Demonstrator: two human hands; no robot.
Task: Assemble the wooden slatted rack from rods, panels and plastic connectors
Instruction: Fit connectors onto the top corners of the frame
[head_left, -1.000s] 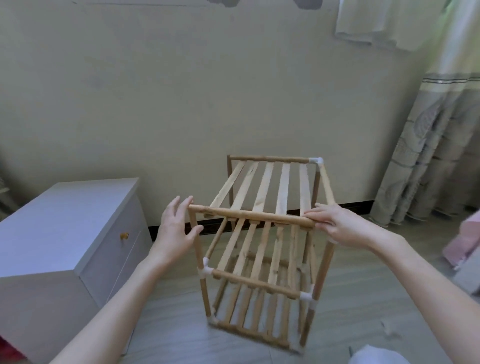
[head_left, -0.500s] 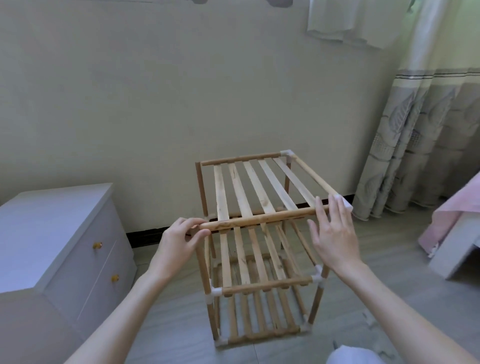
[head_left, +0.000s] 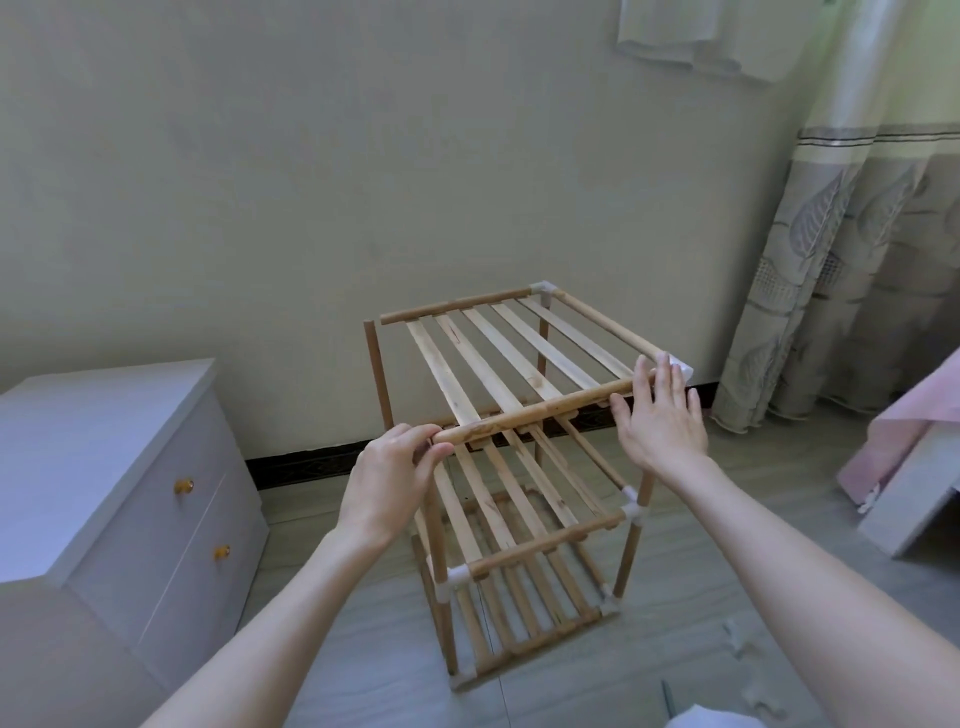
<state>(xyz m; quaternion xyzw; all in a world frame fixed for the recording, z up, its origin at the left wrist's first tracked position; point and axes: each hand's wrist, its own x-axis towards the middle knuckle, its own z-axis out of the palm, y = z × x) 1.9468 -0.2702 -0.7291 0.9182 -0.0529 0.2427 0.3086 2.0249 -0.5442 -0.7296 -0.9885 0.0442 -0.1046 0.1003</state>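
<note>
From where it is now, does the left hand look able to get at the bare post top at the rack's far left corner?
Probably yes. The left hand grips the near rail end, and nothing stands between it and the bare post top.

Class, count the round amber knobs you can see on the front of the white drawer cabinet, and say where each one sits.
2. One round amber knob sits on the upper drawer of the white drawer cabinet; the other round amber knob sits lower and further right. Others may be hidden.
</note>
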